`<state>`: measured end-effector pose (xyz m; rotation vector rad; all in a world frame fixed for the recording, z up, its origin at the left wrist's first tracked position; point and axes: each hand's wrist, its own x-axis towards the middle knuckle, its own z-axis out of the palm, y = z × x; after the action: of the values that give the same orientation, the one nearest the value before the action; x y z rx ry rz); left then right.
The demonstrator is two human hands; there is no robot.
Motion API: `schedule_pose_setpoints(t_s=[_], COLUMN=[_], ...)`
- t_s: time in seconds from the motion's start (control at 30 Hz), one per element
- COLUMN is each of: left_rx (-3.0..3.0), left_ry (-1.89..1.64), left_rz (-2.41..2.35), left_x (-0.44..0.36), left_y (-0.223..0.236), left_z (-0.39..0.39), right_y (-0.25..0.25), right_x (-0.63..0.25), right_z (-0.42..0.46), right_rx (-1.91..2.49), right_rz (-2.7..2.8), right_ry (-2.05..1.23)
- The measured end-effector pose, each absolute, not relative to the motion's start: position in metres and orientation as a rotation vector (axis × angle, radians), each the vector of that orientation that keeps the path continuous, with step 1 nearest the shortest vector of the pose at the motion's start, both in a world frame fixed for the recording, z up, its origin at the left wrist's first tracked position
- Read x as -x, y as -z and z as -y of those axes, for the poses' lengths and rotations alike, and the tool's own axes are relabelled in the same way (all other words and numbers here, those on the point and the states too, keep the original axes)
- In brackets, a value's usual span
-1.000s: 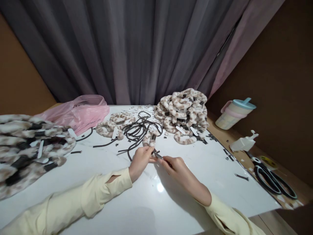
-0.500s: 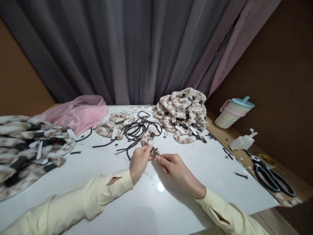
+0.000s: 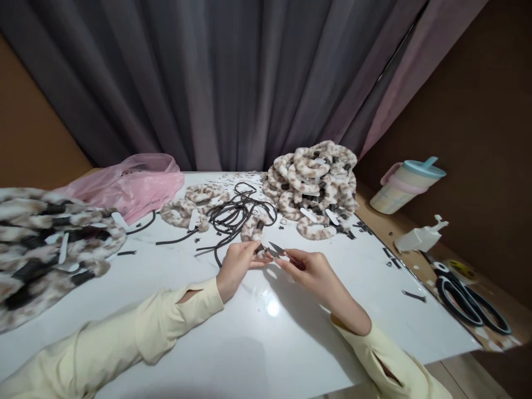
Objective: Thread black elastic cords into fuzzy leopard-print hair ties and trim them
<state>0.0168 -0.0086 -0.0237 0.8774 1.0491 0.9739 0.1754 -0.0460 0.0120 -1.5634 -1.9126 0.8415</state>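
My left hand (image 3: 238,265) pinches a fluffy brown-and-white plush ring (image 3: 251,226) near its dark cord binding, at the middle of the table. Close by on the right, my right hand (image 3: 310,271) grips small thread snips (image 3: 277,250), their dark blades spread apart and pointing at the left fingertips. Most of the handle is hidden in my palm. Behind both hands lies a tangle of black cord (image 3: 233,213), which partly meets the held ring. Whether the blades touch the cord at my left fingers, I cannot tell.
Piles of plush rings stand at the back right (image 3: 310,177) and left (image 3: 37,260). A pink plastic bag (image 3: 141,183) lies behind. Large scissors (image 3: 469,302), a white bottle (image 3: 419,237) and a tumbler (image 3: 405,185) line the right side. Cord scraps (image 3: 413,296) litter the table.
My right hand has shifted slightly right and turned, and the snips' spread blades now show between the hands. Before, its fingers were pinched close to the left fingertips. The left hand keeps its hold.
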Motion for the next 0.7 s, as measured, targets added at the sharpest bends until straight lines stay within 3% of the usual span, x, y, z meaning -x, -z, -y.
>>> schedule_pose_setpoints(t_s=[0.7], left_rx=[-0.937], left_ry=[-0.966], left_rz=[-1.024], left_x=[-0.0165], left_y=[0.0254], left_z=[0.0100], right_y=[-0.0062], right_x=[-0.1713], right_z=[0.0464], right_rx=[1.546], right_rz=[2.047], right_ry=[-0.642])
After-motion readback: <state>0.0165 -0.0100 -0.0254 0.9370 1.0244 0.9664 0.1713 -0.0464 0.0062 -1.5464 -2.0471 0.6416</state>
